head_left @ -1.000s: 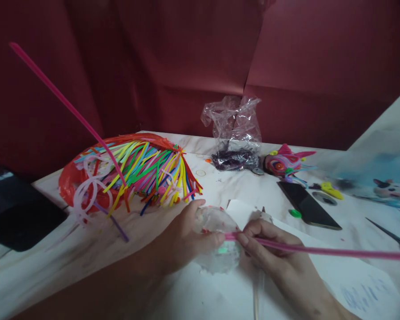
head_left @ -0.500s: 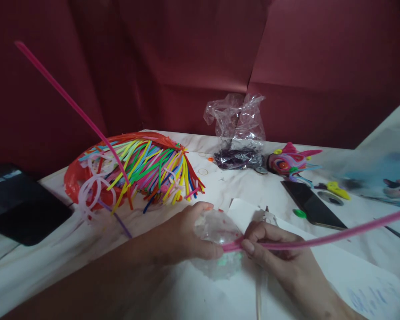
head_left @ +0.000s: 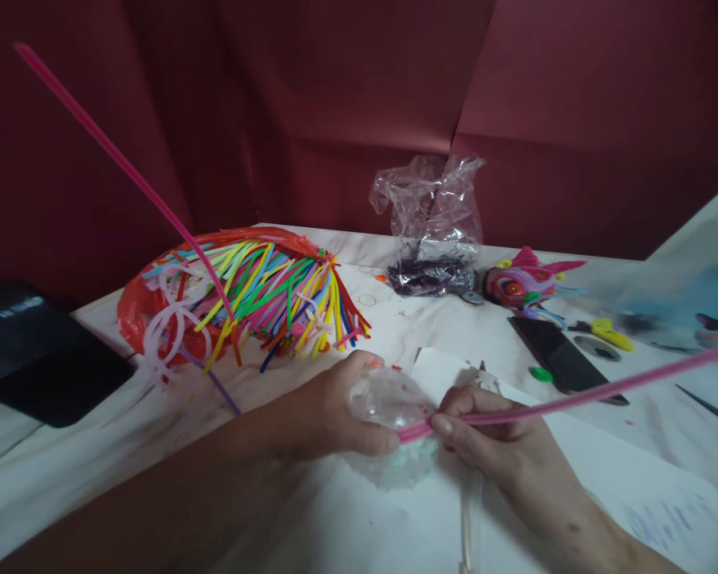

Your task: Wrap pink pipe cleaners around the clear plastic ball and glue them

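My left hand [head_left: 329,410] grips a clear, roundish plastic ball [head_left: 388,406] with small coloured bits on it, low over the white table [head_left: 96,470]. My right hand [head_left: 496,438] pinches a long pink tube [head_left: 574,397] close to its end, where the tube meets the ball. The tube runs off to the right, rising slightly toward the frame's edge. Whether its tip sits inside the ball I cannot tell.
A red bag of several coloured tubes [head_left: 257,299] lies at left, with one pink tube [head_left: 120,159] sticking up. Behind are a clear plastic bag [head_left: 431,231], a colourful tube figure [head_left: 523,283], a phone [head_left: 559,355], white paper [head_left: 604,470] and a black device [head_left: 29,359].
The far end of the pink tube in my right hand has swung upward. Both hands stay on the ball and tube; the view has shifted slightly.
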Demonstrator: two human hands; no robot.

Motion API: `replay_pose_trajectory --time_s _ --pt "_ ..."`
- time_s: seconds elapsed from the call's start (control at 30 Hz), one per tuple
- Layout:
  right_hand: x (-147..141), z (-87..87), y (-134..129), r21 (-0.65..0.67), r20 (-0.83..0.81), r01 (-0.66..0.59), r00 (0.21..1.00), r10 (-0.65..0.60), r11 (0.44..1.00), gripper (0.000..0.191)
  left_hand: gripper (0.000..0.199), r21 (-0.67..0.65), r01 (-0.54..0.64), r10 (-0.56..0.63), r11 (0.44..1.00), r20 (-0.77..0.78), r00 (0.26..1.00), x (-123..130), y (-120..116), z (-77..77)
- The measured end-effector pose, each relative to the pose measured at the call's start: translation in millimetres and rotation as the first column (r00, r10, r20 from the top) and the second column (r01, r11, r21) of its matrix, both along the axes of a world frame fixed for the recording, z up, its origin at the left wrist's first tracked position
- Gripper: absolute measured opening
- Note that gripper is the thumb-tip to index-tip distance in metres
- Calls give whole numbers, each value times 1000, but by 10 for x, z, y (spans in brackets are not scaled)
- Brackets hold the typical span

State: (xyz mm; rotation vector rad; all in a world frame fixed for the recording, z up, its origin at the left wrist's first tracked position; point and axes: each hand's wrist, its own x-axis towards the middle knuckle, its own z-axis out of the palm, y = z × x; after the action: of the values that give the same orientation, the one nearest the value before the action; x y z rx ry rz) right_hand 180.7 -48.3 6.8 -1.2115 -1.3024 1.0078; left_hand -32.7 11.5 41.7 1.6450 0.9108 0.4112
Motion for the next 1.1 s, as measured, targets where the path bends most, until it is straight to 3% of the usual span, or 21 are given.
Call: replay_pose_trajectory --time_s 0.47,0.87,0.97,1.1 --pt "-10 51 23 -52 -77 -57 996 53 997 53 75 0 21 -21 1000 12 1000 7 29 -24" --pt "14 -109 140 -13 -94 -81 992 79 997 54 74 44 31 -31 999 -11 999 2 26 18" --pt "-9 -50 133 -3 -96 -75 993 74 997 54 66 120 -13 27 993 -111 993 66 -53 111" --pt "-74 18 93 12 -109 -85 990 86 996 53 62 294 -115 207 949 -302 931 174 -177 218"
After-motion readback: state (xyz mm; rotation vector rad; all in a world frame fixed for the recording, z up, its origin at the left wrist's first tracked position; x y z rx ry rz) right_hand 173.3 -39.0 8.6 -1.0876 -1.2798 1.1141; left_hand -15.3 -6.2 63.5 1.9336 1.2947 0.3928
